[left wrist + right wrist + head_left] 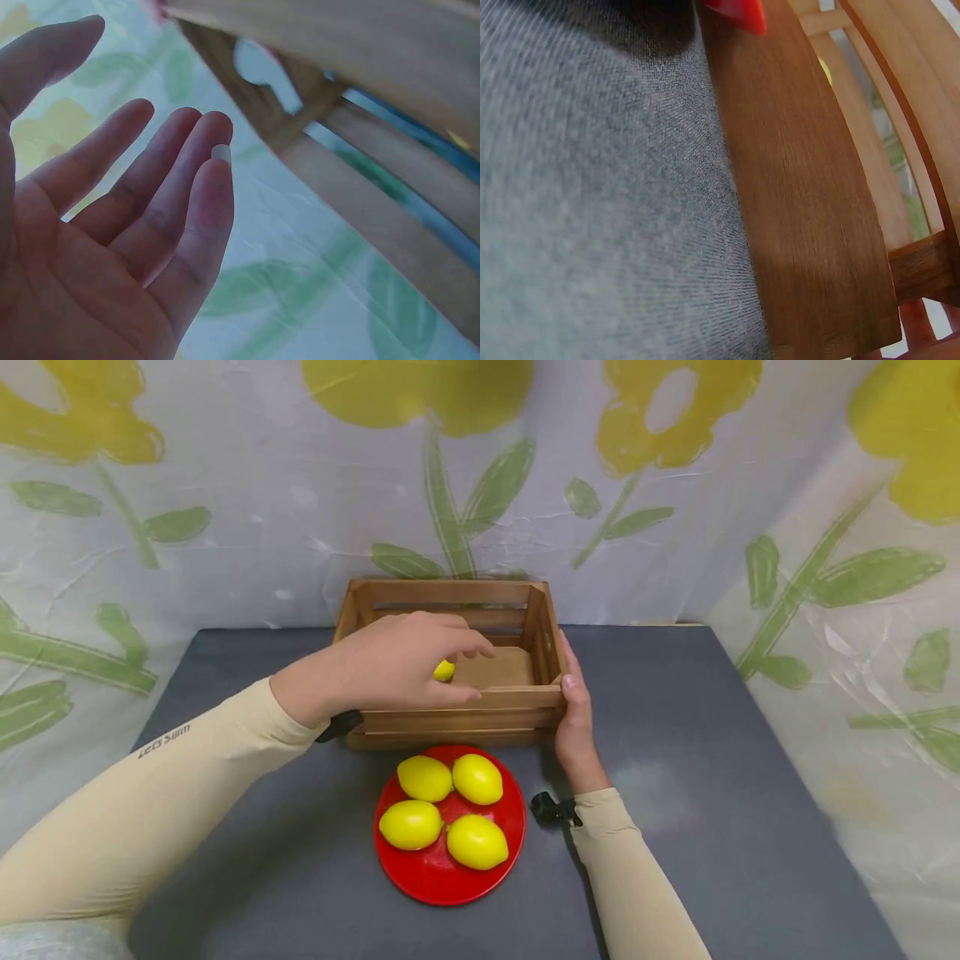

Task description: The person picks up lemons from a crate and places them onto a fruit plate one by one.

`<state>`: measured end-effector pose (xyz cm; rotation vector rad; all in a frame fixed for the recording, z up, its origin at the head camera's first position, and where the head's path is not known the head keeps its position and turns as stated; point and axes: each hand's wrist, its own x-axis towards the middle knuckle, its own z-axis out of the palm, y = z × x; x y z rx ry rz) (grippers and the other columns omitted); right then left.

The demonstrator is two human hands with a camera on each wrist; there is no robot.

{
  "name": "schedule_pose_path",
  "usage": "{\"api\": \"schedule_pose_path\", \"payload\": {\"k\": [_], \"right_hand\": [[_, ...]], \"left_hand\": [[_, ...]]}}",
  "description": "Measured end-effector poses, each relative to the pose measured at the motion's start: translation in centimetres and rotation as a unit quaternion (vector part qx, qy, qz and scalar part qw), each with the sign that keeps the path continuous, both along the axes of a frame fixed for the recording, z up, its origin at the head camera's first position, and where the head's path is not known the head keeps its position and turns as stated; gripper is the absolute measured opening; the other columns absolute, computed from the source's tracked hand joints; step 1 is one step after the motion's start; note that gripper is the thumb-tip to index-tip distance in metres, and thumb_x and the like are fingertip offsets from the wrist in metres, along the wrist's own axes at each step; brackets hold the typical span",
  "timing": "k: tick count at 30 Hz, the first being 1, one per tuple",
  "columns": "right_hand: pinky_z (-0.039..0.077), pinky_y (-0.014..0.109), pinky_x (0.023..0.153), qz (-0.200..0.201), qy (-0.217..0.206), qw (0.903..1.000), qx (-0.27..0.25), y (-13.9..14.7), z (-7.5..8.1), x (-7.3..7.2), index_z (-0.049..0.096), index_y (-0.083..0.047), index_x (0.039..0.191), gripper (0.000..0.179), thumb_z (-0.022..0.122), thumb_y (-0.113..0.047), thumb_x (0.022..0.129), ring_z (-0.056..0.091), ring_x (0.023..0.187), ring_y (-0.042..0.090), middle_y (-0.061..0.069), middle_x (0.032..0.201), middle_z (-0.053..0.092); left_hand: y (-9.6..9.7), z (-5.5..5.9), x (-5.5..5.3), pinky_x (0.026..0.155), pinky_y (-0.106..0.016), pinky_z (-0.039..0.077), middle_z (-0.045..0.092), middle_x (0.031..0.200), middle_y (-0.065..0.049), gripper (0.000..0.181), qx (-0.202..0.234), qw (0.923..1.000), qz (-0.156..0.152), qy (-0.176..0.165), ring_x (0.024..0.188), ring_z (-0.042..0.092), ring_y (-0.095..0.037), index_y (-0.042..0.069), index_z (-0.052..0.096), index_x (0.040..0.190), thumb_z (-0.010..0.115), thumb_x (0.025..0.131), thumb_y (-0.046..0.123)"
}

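A slatted wooden crate point(450, 718) stands on the table, one lemon point(444, 671) partly visible inside it. Over the crate's left half reaches my left hand point(408, 660), its fingers spread and loosely bent with nothing between them; the left wrist view shows the bare palm of that hand point(112, 225) beside the crate point(375, 210). My right hand point(577, 722) rests against the crate's right side, thumb by the front corner and fingers along the outer wall. In front of the crate, several lemons point(477, 842) lie on a red plate point(442, 889).
The dark grey table point(675, 760) extends on both sides of the crate. Close behind it hangs a pale cloth point(262, 527) printed with yellow flowers and green leaves. Black wrist cameras, one of them near the plate's right edge point(551, 808), are strapped to both wrists.
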<state>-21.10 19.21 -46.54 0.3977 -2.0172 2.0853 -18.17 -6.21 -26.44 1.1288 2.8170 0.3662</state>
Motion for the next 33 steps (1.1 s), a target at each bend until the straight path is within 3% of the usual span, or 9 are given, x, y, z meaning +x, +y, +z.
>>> {"api": "schedule_pose_path", "payload": {"k": [8, 16, 21, 27, 33], "right_hand": [[0.027, 0.066, 0.122, -0.004, -0.007, 0.9998, 0.021, -0.3, 0.0, -0.1, 0.032, -0.038, 0.171, 0.072, 0.032, -0.052, 0.100, 0.032, 0.155, 0.032, -0.006, 0.177, 0.028], [0.025, 0.066, 0.124, -0.012, -0.009, 0.9997, 0.018, 0.1, -0.1, -0.1, 0.032, -0.038, 0.170, 0.072, 0.033, -0.052, 0.100, 0.031, 0.158, 0.028, -0.009, 0.177, 0.028], [0.025, 0.066, 0.124, -0.013, -0.004, 0.9997, 0.022, 0.2, -0.1, -0.4, 0.033, -0.040, 0.170, 0.070, 0.034, -0.053, 0.101, 0.032, 0.158, 0.026, -0.011, 0.177, 0.029], [0.023, 0.067, 0.125, -0.011, 0.009, 0.9998, 0.017, 0.3, -0.4, -0.6, 0.033, -0.033, 0.171, 0.072, 0.033, -0.048, 0.100, 0.032, 0.158, 0.028, -0.007, 0.178, 0.029], [0.023, 0.067, 0.126, -0.010, 0.011, 0.9998, 0.013, 0.4, -0.5, -0.5, 0.033, -0.032, 0.171, 0.073, 0.033, -0.050, 0.100, 0.032, 0.159, 0.027, -0.007, 0.178, 0.030]], "left_hand": [[-1.6, -0.7, -5.1, 0.097, -0.045, 0.059, 0.071, 0.139, -0.001, 0.054, -0.041, 0.9974, 0.039, -0.044, 0.111, 0.069, -0.022, 0.019, 0.070, 0.143, 0.081, 0.095, 0.042], [-1.4, -1.3, -9.1, 0.108, -0.051, 0.055, 0.069, 0.146, -0.006, 0.055, -0.074, 0.9906, 0.054, -0.101, 0.125, 0.067, -0.030, 0.015, 0.067, 0.146, 0.082, 0.095, 0.032], [-0.7, -2.7, -10.5, 0.114, -0.053, 0.052, 0.066, 0.151, -0.009, 0.061, -0.111, 0.9852, 0.051, -0.120, 0.135, 0.064, -0.032, 0.012, 0.063, 0.150, 0.082, 0.094, 0.029], [-0.1, -5.0, -11.8, 0.112, -0.052, 0.054, 0.068, 0.148, -0.010, 0.060, -0.154, 0.9785, 0.015, -0.136, 0.133, 0.065, -0.032, 0.009, 0.066, 0.145, 0.082, 0.090, 0.025], [0.0, -5.8, -12.7, 0.112, -0.052, 0.054, 0.066, 0.148, -0.013, 0.056, -0.171, 0.9750, 0.013, -0.141, 0.129, 0.063, -0.031, 0.009, 0.069, 0.142, 0.083, 0.089, 0.021]]}}
